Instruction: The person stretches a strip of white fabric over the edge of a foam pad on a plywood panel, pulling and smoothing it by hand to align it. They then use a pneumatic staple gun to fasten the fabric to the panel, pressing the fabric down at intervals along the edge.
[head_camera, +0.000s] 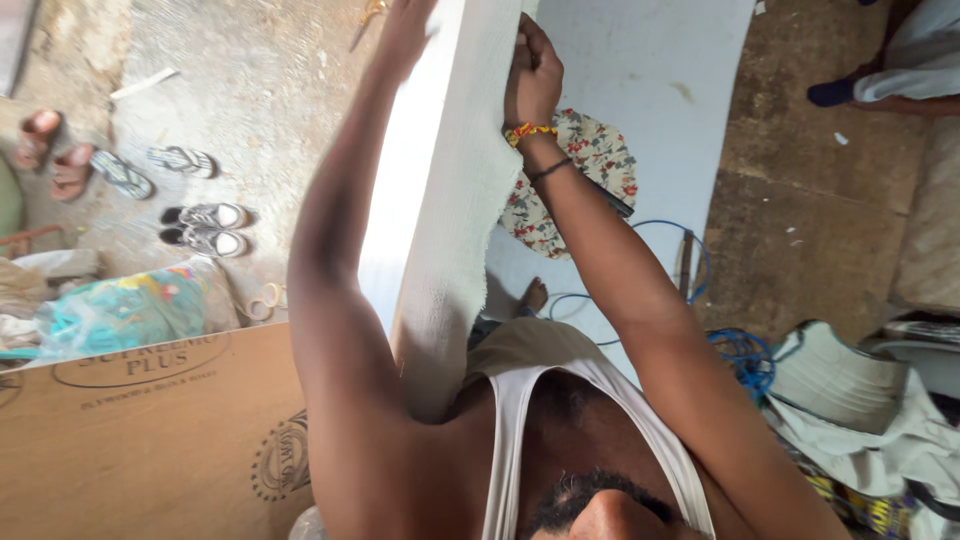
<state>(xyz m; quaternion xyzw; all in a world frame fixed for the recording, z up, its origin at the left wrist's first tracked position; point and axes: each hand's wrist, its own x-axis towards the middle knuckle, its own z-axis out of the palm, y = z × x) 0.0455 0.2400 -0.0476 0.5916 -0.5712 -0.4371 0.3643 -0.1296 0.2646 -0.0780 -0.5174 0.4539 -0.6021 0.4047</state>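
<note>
The right hand (533, 75) is shut in a fist on the near edge of a tall white slab (440, 200) wrapped in coarse white cloth. Its fingers (528, 52) curl over that edge, so the slab lies directly to their left, touching them. The left hand (405, 30) lies on the slab's far face near the top of the view. Its fingertips run out of sight past the frame edge, so I cannot tell how far they are curled or whether they truly grip; only the back of the hand shows, pressed against the white surface.

The slab stands between the 2 arms. Its long axis runs from the chest up and away toward the hands, nearly in line with both forearms, and its lower end rests close against the body. Both hands sit at about the same height on it, 1 on each side; the right has the clearer hold.

Right of the right fingers and below them lies a floral cloth (580, 180) on a white sheet (650, 70). Left of the left arm, well apart, sandals (120, 172) and shoes (205, 228) lie on the floor, with a brown board (130, 440) nearer the body.
</note>
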